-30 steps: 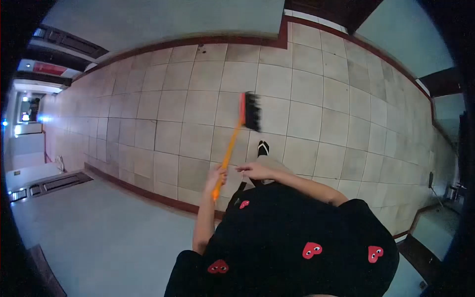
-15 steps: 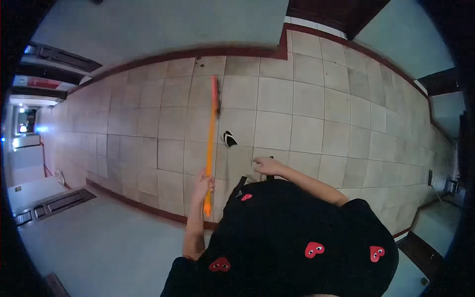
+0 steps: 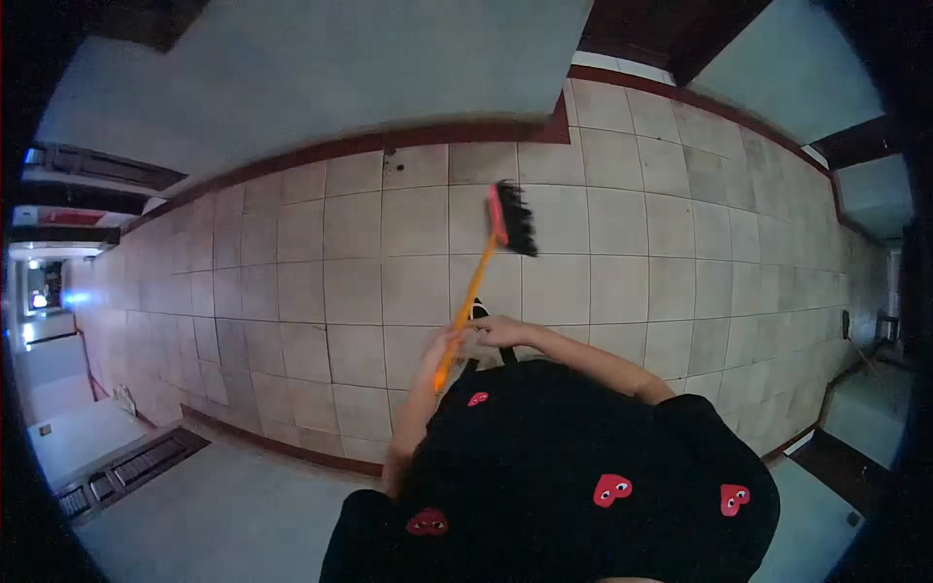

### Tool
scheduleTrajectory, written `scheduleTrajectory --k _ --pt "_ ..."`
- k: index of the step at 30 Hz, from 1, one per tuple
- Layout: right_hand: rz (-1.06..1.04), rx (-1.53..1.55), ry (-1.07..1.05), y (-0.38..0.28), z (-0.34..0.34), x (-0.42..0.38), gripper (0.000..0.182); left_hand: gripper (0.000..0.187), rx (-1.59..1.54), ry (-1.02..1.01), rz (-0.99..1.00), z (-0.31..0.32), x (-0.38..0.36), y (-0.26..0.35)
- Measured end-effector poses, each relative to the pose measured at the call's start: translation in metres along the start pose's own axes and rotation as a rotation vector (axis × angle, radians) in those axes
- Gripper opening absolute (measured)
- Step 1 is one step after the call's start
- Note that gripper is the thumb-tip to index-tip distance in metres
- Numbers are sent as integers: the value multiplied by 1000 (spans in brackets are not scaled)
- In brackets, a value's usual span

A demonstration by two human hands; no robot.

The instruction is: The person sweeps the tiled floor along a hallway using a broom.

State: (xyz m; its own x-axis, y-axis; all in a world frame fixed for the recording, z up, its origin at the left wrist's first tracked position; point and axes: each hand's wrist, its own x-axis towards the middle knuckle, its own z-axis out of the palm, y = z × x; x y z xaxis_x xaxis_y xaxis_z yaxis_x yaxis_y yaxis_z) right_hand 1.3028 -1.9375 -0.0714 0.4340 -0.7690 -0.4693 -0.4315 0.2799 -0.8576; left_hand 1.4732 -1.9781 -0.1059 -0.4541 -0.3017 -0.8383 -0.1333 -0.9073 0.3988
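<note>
My left hand (image 3: 445,348), slightly blurred, is closed round the lower part of the orange handle of a broom (image 3: 476,275). The broom slants up and away to the right, its red head and black bristles (image 3: 518,222) over the floor tiles. Close beside the left hand is my right hand (image 3: 501,331), its fingers curled and their tips at the handle. Whether those fingers grip the handle is hidden. Part of a black-and-white shoe (image 3: 479,309) shows behind the handle.
Beige tiles (image 3: 554,291) cover the corridor floor. A dark red skirting (image 3: 428,136) runs along the far wall, with a corner jutting out. Small dark specks (image 3: 399,167) lie near that skirting. A dark doorway (image 3: 671,34) opens at the upper right.
The broom head has swung right and turned, so its bristles now show. My left hand has moved right and up with the handle, and my right hand has come left to meet it.
</note>
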Motion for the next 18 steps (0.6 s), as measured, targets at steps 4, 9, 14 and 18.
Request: scheduleTrajectory --k 4,9,14,18 --pt "145 184 -271 -20 18 36 48 19 -173 238 78 -81 -65 2" --pt "85 109 -348 -22 1 61 47 15 17 475 236 -111 -52 15" --pt "-14 161 -78 22 -25 83 47 20 106 567 373 -75 -73 67" --pt "-18 435 2 33 -82 92 52 32 168 300 229 -35 -83 118"
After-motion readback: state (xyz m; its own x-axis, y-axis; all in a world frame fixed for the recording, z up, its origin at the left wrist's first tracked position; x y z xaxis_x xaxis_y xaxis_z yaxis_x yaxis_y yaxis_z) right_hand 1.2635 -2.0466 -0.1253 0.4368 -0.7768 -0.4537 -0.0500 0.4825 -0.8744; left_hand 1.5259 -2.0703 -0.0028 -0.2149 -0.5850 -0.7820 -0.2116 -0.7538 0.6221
